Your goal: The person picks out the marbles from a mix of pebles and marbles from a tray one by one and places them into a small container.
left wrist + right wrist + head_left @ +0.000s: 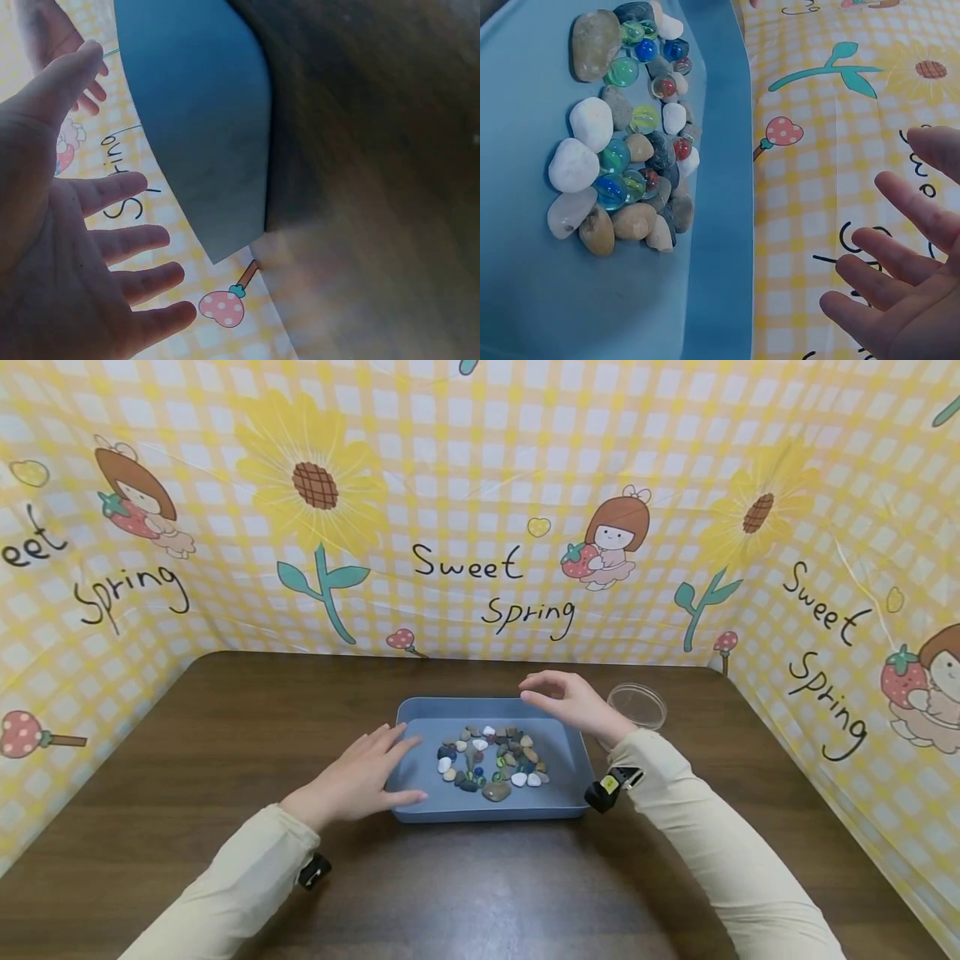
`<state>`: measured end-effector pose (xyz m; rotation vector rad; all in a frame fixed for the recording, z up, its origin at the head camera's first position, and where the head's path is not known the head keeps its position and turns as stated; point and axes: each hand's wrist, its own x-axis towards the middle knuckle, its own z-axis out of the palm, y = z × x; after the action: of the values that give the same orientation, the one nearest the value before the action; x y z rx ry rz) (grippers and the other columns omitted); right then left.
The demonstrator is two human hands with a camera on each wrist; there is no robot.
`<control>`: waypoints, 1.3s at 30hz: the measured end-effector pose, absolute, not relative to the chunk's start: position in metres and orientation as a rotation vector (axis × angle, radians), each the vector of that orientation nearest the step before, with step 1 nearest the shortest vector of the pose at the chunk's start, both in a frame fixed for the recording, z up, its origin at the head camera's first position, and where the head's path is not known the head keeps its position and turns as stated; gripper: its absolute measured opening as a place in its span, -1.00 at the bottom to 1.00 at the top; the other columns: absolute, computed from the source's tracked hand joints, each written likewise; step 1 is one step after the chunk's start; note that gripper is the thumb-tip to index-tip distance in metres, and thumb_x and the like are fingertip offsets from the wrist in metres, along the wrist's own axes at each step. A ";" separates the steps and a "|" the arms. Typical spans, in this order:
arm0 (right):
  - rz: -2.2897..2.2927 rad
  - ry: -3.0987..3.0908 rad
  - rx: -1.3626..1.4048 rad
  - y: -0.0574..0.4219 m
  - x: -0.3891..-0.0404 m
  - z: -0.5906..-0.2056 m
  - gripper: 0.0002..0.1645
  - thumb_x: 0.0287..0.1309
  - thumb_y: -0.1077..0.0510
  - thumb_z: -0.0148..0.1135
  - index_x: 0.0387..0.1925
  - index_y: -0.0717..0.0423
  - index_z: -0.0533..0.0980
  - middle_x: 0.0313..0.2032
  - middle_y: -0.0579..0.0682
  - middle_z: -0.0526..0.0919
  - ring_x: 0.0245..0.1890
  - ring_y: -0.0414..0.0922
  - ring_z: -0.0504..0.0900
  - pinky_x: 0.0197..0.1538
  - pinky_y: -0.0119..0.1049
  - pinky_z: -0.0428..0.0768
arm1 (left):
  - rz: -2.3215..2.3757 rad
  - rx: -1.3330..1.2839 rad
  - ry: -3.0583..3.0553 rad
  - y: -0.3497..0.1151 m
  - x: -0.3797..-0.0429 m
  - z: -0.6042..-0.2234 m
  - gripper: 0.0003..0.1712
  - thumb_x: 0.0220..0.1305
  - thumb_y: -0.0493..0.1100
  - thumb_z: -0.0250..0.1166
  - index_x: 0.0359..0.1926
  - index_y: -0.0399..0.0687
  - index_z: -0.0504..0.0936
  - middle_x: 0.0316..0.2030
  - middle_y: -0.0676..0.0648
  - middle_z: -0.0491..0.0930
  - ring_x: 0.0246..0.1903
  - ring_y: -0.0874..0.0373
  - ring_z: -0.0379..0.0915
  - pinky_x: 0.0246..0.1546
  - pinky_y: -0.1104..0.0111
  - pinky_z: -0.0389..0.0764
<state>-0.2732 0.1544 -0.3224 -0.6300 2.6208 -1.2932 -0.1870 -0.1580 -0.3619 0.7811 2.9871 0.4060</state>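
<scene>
A shallow blue tray (487, 815) holds pebbles and glass marbles, laid out in two roughly rounded clusters. In the right wrist view, white pebbles (592, 124), brown pebbles (634, 222) and a green marble (622, 73) show clearly. One larger brown stone (496, 791) lies near the tray's front side. My left hand (356, 778) is at the tray's left edge, fingers spread and holding nothing. Over the tray's back right corner hovers my right hand (576, 700), its fingers loosely bent with nothing between them. The left wrist view shows the tray's outer wall (202, 127) beside that palm.
Behind the tray's right corner stands a clear round container (637, 706), partly hidden by the right forearm. The brown wooden table (225, 735) is bounded by a yellow checked cloth (450, 468) at the back and sides. Black cameras are strapped to both wrists.
</scene>
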 end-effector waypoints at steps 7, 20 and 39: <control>-1.270 2.604 -0.528 0.153 -0.279 -0.326 -0.60 0.24 -0.04 0.13 0.03 0.04 0.52 0.13 0.04 0.55 0.18 -0.02 0.48 0.20 -0.07 0.45 | 0.420 0.740 2.944 -0.162 -0.184 -0.364 -0.10 0.12 0.30 0.22 0.33 -0.15 0.26 0.35 -0.37 0.15 0.34 -0.38 0.01 0.29 -0.22 0.09; -1.234 2.527 -0.422 0.153 -0.288 -0.332 -0.52 0.24 -0.10 0.11 0.09 0.06 0.49 0.08 0.02 0.58 0.14 -0.02 0.49 0.26 -0.02 0.36 | 0.411 0.718 2.940 -0.172 -0.184 -0.365 -0.14 0.15 0.25 0.22 0.32 -0.17 0.28 0.34 -0.32 0.21 0.33 -0.35 0.05 0.29 -0.21 0.10; -1.229 2.397 -0.432 0.151 -0.304 -0.354 -0.54 0.18 -0.01 0.21 0.06 0.14 0.52 0.33 0.00 0.34 0.40 -0.02 0.19 0.40 0.05 0.15 | 0.437 0.700 2.906 -0.169 -0.184 -0.364 -0.14 0.15 0.22 0.23 0.32 -0.21 0.26 0.34 -0.34 0.18 0.34 -0.37 0.04 0.30 -0.20 0.09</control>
<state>-0.3035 0.1512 -0.3543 -0.4316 2.3967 -1.2293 -0.1840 -0.1693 -0.3642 0.7003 2.9063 0.4373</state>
